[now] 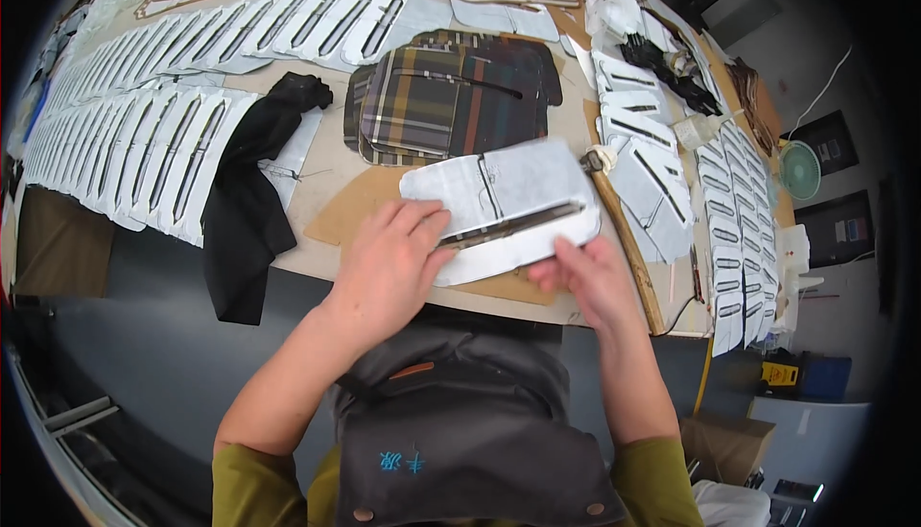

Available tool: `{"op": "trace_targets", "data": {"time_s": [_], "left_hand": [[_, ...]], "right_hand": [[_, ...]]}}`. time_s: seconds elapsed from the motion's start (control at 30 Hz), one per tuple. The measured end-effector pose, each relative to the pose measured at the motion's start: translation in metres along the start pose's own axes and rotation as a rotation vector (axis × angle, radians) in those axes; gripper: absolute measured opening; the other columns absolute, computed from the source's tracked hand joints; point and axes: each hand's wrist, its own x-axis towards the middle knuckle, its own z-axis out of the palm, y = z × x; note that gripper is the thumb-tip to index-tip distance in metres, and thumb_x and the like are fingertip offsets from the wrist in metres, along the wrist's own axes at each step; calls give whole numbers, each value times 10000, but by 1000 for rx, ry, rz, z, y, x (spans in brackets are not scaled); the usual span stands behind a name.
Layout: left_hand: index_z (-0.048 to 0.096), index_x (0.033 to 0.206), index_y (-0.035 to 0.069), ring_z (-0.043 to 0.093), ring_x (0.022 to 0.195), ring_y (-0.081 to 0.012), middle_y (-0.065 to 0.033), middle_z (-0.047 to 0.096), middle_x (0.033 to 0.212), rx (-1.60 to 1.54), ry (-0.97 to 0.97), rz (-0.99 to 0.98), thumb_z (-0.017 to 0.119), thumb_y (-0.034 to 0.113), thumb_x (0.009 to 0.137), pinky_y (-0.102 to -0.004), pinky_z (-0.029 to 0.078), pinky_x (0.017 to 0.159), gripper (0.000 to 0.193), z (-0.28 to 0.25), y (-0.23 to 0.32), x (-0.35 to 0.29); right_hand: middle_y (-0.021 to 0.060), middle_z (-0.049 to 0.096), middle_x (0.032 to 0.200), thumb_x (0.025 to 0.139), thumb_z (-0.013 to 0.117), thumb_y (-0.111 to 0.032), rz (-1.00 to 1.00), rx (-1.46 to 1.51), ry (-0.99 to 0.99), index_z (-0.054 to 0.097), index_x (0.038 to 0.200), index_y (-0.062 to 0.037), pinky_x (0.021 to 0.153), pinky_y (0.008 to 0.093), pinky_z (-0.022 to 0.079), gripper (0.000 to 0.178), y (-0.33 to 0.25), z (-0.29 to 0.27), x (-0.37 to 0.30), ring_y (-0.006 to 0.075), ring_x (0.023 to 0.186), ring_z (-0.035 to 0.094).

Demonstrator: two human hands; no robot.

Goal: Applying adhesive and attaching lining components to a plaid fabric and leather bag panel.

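Observation:
A white-backed fabric panel (537,177) with rounded corners is tilted at the table's near edge, in front of me. Along it runs a long slit with dark plaid cloth showing, and a dark line crosses its upper part. My left hand (389,254) grips the panel's left end, fingertips and thumb on its white face. At the lower right edge, my right hand (595,278) pinches it between thumb and fingers. Just beyond lies a stack of plaid fabric panels (451,95). Brown card (350,206) shows partly under the panel.
A hammer (628,239) with a wooden handle lies right of my right hand. Rows of white slit panels (144,143) cover the left side, more (729,230) the right. Black cloth (245,210) hangs over the near edge. A clear jar (696,132) stands at the right.

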Motion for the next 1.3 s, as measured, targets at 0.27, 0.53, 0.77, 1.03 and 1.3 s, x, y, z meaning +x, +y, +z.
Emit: {"op": "trace_targets", "data": {"time_s": [0.27, 0.53, 0.77, 1.03, 1.3], "left_hand": [[693, 1109, 19, 594, 1080, -342, -109, 654, 1176, 2, -44, 68, 815, 83, 782, -439, 490, 947, 355, -7, -4, 1], [703, 1089, 43, 591, 1035, -326, -85, 658, 1113, -58, 25, -19, 834, 79, 751, -414, 494, 895, 365, -2, -13, -11], [739, 981, 75, 591, 927, -270, -44, 655, 1007, -81, 74, 33, 798, 22, 761, -394, 448, 832, 234, 5, -5, -13], [754, 921, 110, 578, 871, -219, -5, 656, 946, -9, 223, -16, 812, 24, 762, -360, 408, 784, 190, 12, 5, -28], [729, 907, 64, 595, 798, -256, -51, 645, 879, -173, 336, -207, 801, 17, 791, -360, 467, 682, 145, 0, 5, -55]], "right_hand": [[65, 695, 891, 870, 801, -147, -233, -817, -300, 689, 1023, -36, 714, 312, 526, 220, -24, -10, -13, 194, 847, 683], [75, 616, 866, 691, 910, -210, -327, -1179, -484, 643, 902, -53, 763, 371, 494, 374, -21, 35, 21, 256, 842, 584], [94, 640, 827, 704, 894, -230, -424, -1056, -474, 653, 899, -46, 768, 420, 497, 361, -10, 43, 23, 310, 848, 618], [158, 728, 929, 830, 795, -155, -430, -1000, -452, 710, 970, -19, 745, 393, 553, 212, -10, 64, 24, 331, 849, 721], [52, 719, 859, 903, 712, -36, -40, -764, -610, 734, 1017, 0, 699, 255, 515, 121, -14, 63, 47, 104, 731, 635]]}}
